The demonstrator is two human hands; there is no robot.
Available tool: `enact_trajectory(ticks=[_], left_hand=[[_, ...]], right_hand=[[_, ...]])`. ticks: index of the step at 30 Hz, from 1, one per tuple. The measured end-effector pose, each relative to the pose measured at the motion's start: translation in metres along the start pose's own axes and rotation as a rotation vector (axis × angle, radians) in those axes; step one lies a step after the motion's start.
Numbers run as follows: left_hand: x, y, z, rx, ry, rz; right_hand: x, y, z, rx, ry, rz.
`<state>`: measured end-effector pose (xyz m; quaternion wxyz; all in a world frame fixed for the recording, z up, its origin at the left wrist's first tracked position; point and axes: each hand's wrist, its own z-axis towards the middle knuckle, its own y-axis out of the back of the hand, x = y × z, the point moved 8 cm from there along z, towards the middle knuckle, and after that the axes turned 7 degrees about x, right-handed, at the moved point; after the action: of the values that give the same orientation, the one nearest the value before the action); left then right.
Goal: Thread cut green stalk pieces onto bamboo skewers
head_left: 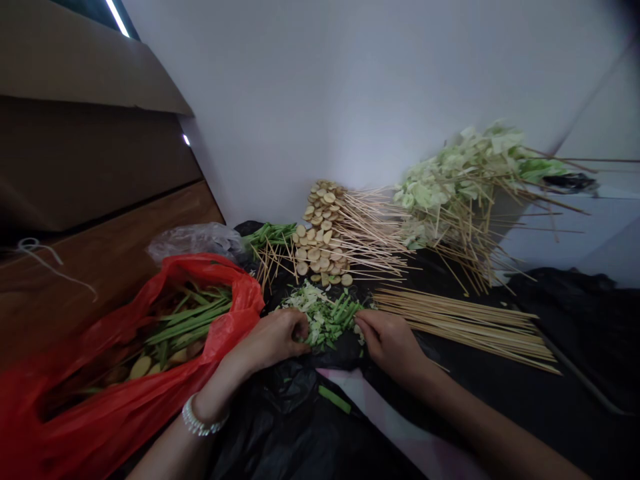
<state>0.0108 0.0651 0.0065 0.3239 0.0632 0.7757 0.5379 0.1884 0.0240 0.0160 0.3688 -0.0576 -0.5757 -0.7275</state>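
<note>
A small heap of chopped green and pale vegetable pieces lies on black plastic between my hands. My left hand, with a beaded bracelet at the wrist, is at the heap's left edge, its fingers curled; what they hold, if anything, is hidden. At the right edge my right hand has thumb and fingertips pressed together beside the green pieces; anything between them is too small to make out. Bare bamboo skewers lie to the right of it. Behind the heap are skewered potato slices.
An open red bag with green beans and potato slices stands at left. Skewered leafy greens are piled at the back right. Skewered green beans and a clear bag lie behind. One green piece lies in front.
</note>
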Motion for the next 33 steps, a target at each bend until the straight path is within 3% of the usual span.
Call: enact_trajectory(ticks=[11,18,24,28,33], left_hand=[[-0.009,-0.009,-0.004,0.067,-0.167,0.019],[-0.013,-0.005,0.001,-0.049,-0.167,0.015],[-0.012,-0.004,0.003,-0.060,-0.193,-0.044],[-0.009,0.008,0.005,-0.186,-0.153,-0.240],[0.016,0.008,0.011,-0.331,-0.027,-0.937]], right_hand=[[0.002,-0.004,0.000,0.019,-0.004,-0.005],[0.001,-0.005,-0.001,0.020,0.003,-0.004],[-0.001,-0.001,0.000,-0.002,-0.001,-0.010],[-0.002,-0.001,0.000,0.004,0.007,-0.011],[-0.001,0.000,-0.002,-0.004,-0.003,0.011]])
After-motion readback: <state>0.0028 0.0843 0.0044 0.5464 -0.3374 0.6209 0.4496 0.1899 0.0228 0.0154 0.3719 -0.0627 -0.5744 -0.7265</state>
